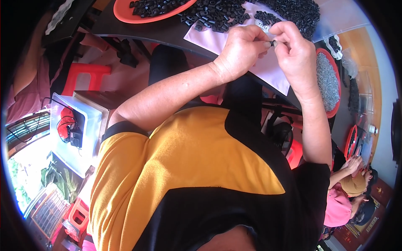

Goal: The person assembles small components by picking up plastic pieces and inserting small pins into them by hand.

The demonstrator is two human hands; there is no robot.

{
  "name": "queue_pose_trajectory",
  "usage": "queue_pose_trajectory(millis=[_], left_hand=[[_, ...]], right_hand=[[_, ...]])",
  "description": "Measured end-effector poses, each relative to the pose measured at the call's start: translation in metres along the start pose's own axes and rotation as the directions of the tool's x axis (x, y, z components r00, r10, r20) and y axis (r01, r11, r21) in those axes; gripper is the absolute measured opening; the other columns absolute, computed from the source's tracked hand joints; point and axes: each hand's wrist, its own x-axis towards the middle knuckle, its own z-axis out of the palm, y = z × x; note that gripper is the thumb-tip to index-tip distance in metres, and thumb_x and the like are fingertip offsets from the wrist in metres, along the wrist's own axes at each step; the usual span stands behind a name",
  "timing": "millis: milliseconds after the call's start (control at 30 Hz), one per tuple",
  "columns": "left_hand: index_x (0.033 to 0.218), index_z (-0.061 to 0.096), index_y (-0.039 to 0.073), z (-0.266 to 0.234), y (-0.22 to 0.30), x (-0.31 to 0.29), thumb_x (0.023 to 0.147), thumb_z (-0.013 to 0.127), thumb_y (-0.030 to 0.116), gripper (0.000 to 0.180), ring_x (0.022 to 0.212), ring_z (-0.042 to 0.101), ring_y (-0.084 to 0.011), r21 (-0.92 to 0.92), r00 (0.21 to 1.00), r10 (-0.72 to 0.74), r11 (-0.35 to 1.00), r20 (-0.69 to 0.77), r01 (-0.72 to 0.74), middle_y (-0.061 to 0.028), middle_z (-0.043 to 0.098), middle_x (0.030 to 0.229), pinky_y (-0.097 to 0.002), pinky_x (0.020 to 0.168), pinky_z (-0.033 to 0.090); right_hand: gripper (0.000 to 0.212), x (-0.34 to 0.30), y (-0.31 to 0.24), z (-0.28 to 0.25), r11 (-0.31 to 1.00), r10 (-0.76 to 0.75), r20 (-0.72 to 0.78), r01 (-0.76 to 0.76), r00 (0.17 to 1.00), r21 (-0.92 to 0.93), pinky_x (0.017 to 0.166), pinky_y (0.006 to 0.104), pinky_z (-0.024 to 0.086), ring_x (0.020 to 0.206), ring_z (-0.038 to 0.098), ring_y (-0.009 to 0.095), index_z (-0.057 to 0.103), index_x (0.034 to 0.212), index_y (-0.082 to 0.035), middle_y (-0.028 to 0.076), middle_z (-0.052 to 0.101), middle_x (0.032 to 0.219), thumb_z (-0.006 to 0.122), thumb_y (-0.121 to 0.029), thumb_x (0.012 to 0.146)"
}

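Note:
My left hand [244,51] and my right hand [295,54] meet above the near edge of the table. Between their pinched fingertips is a small black part [273,43], mostly covered by the fingers. Both hands grip it. Beneath them a pale pink cloth [268,74] hangs over the table edge. Just beyond the hands lies a wide heap of small black plastic pieces [217,16], some of them short and tube-like. It spreads across the cloth and the dark table [138,31].
An orange-red basin [125,17] of black pieces stands far left. To the right, a red basin [333,109] holds small greyish parts. Left of me sit a translucent plastic bin [90,121] and a red stool [86,69]. Other people [338,207] are at the right.

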Motion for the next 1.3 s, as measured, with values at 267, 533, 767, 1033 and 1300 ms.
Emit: queue_pose_trajectory(millis=[267, 533, 767, 1033, 1300], left_hand=[[0.079, 0.064, -0.006, -0.001, -0.003, 0.002, 0.079, 0.065, 0.001, 0.007, 0.060, 0.062, -0.0154, 0.064, 0.996, 0.093, 0.994, -0.017, -0.092, -0.0118, 0.065, 0.066, -0.0304, 0.057, 0.051], [0.091, 0.064, -0.003, -0.001, -0.005, 0.000, 0.088, 0.062, 0.004, 0.008, 0.063, 0.061, -0.0081, 0.019, 0.999, 0.048, 0.999, -0.006, -0.048, -0.0051, 0.064, 0.073, -0.0211, 0.050, 0.049], [0.090, 0.065, -0.003, -0.001, -0.006, 0.000, 0.089, 0.062, 0.005, 0.008, 0.063, 0.061, -0.0082, -0.060, 0.999, 0.049, 0.997, 0.002, -0.049, -0.0053, 0.064, 0.073, -0.0214, 0.050, 0.049], [0.080, 0.064, -0.006, -0.001, -0.002, 0.000, 0.082, 0.064, 0.002, 0.008, 0.060, 0.061, -0.0141, -0.013, 0.997, 0.071, 0.997, -0.030, -0.071, -0.0098, 0.064, 0.066, -0.0286, 0.056, 0.050], [0.078, 0.064, -0.006, 0.001, -0.007, 0.001, 0.078, 0.065, 0.001, 0.007, 0.059, 0.062, -0.0166, 0.018, 0.989, 0.137, 0.990, -0.051, -0.137, -0.0120, 0.065, 0.065, -0.0301, 0.056, 0.050]], right_hand=[[0.022, 0.004, 0.001, 0.004, 0.781, -0.504, 0.025, 0.468, 0.863, -0.414, 0.063, 0.0358, 0.049, 0.070, 0.062, 0.023, 0.058, 0.090, -0.013, 0.003, 0.061, 0.070, 0.062, -0.002, 0.071], [0.032, -0.001, 0.003, 0.003, 0.997, -0.067, -0.055, 0.069, 0.996, 0.041, 0.066, 0.0358, 0.055, 0.074, 0.067, 0.027, 0.059, 0.101, -0.011, 0.007, 0.067, 0.080, 0.055, 0.009, 0.076], [0.032, 0.002, 0.002, 0.000, 0.987, -0.081, -0.039, 0.086, 0.996, 0.133, 0.070, 0.0344, 0.055, 0.078, 0.068, 0.028, 0.059, 0.100, -0.008, 0.008, 0.068, 0.085, 0.053, 0.012, 0.075], [0.019, 0.006, -0.003, -0.002, 0.898, -0.358, 0.041, 0.356, 0.933, -0.258, 0.067, 0.0360, 0.051, 0.073, 0.063, 0.024, 0.057, 0.086, -0.011, 0.004, 0.062, 0.074, 0.059, 0.002, 0.073], [0.014, 0.008, -0.001, 0.000, 0.805, -0.470, 0.085, 0.466, 0.879, -0.367, 0.067, 0.0345, 0.048, 0.071, 0.060, 0.023, 0.054, 0.085, -0.011, 0.002, 0.058, 0.069, 0.062, -0.006, 0.073]])
